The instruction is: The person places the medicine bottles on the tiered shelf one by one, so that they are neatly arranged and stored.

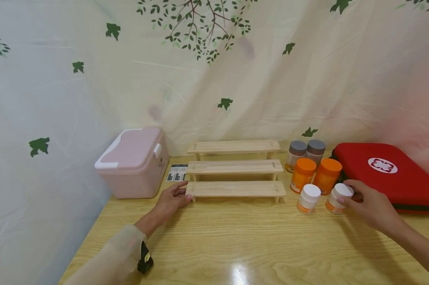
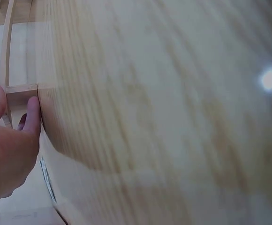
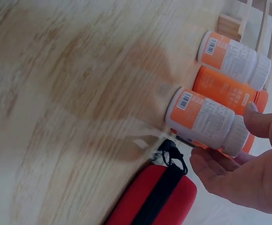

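Six lidded bottles are present to the right of a three-tier wooden stand (image 1: 235, 189) on the surface (image 1: 218, 241): two grey-capped (image 1: 294, 157), two orange (image 1: 302, 178) and, nearest the person, two white. Subject item: the right-hand white bottle (image 3: 204, 119), located between its white neighbour (image 1: 308, 200) and the red case (image 1: 399, 174), apart from the stand. Right hand (image 1: 372, 204): grip closed on this bottle near its cap, thumb on one side, fingers on the other. Whether the base touches the surface cannot be determined. Left hand (image 1: 173, 196): grip pinching the left end of the lowest tier. All three tiers bear no bottles.

Assessment: the step in hand appears to be taking up the bottle while the stand is steadied. The next move would call for a secure hold at the cap, a straight lift and clearance of the neighbouring white bottle.
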A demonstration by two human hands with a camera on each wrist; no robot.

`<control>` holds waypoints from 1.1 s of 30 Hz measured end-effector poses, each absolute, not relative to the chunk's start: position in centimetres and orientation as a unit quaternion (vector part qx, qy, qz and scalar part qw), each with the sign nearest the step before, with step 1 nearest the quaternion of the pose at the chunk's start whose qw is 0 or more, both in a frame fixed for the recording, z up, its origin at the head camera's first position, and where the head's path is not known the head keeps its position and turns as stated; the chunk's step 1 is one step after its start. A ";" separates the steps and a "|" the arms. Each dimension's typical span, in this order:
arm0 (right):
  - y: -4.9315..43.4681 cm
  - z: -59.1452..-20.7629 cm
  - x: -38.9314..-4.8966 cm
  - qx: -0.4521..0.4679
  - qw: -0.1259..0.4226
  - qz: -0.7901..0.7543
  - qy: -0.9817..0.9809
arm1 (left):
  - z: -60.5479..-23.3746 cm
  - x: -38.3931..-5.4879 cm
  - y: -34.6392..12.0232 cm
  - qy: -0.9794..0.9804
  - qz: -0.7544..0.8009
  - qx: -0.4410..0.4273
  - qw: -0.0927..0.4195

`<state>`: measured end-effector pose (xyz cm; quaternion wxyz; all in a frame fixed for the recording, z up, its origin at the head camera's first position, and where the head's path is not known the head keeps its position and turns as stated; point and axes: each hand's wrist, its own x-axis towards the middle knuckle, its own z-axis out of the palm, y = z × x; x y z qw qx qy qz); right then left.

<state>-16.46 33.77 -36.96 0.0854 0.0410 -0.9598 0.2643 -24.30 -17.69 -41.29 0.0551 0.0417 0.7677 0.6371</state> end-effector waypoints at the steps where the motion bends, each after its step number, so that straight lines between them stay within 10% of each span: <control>1: 33.8 -37.1 -16.5 0.041 0.091 0.267 -0.958 | -41.3 -24.3 -17.7 0.758 0.648 0.043 0.059; 33: 34.2 -38.5 -16.7 0.042 0.151 0.317 -0.935 | -41.7 -24.7 -17.7 0.708 0.699 0.036 0.094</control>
